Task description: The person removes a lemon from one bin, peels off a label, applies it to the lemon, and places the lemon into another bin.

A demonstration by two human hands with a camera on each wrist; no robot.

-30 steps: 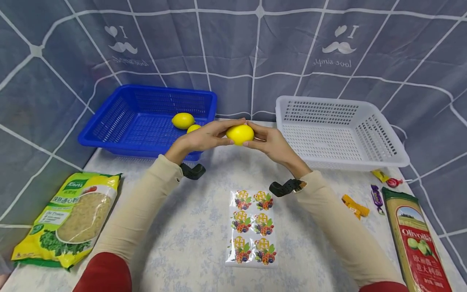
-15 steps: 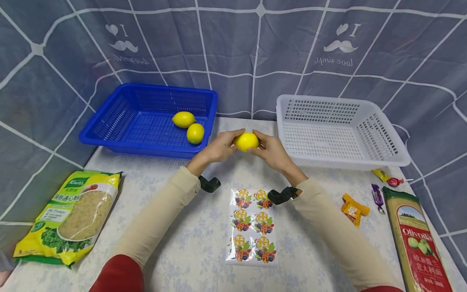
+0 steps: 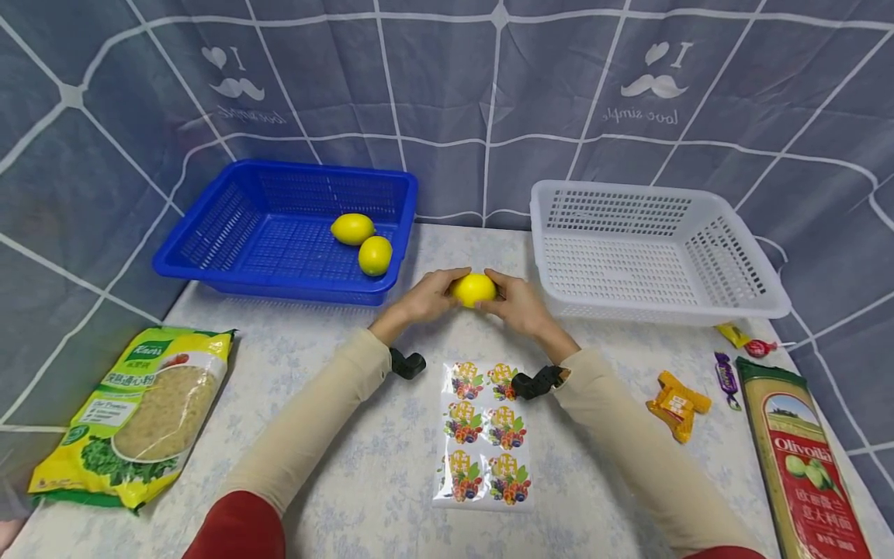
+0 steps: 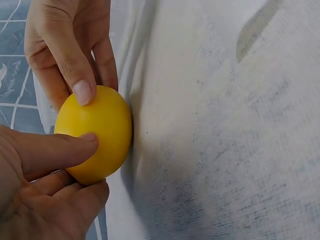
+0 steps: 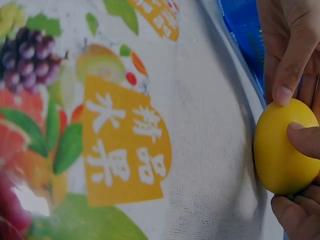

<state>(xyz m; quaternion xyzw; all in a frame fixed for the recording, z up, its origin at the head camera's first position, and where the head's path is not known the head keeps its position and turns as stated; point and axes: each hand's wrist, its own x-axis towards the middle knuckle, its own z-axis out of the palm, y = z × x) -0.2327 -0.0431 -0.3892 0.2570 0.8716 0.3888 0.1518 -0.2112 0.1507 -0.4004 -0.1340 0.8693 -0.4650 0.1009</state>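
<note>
Between both hands, a yellow lemon (image 3: 474, 289) is held close over the table, behind a sticker sheet (image 3: 485, 435) printed with fruit. My left hand (image 3: 427, 297) grips its left end, thumb laid along its side in the left wrist view, where the lemon (image 4: 100, 125) shows large. From the other end my right hand (image 3: 518, 304) grips it with thumb and fingers. The right wrist view shows both thumbs on the lemon (image 5: 282, 155), with fingers curled beneath. Two more lemons (image 3: 352, 229) lie in the blue basket (image 3: 279, 283) at the back left.
A white basket (image 3: 656, 310) stands at the back right. Along the right side lie orange-wrapped candies (image 3: 677, 405), a purple-wrapped candy (image 3: 726, 379), a red lollipop (image 3: 759, 348) and a pasta pack (image 3: 803, 458). On the left lies a yellow Knorr bag (image 3: 136, 419). A grey curtain (image 3: 447, 101) hangs behind.
Both hands have brought the lemon from beside the blue basket slightly rightward and down, nearer the sticker sheet. The second lemon in the blue basket is now uncovered.
</note>
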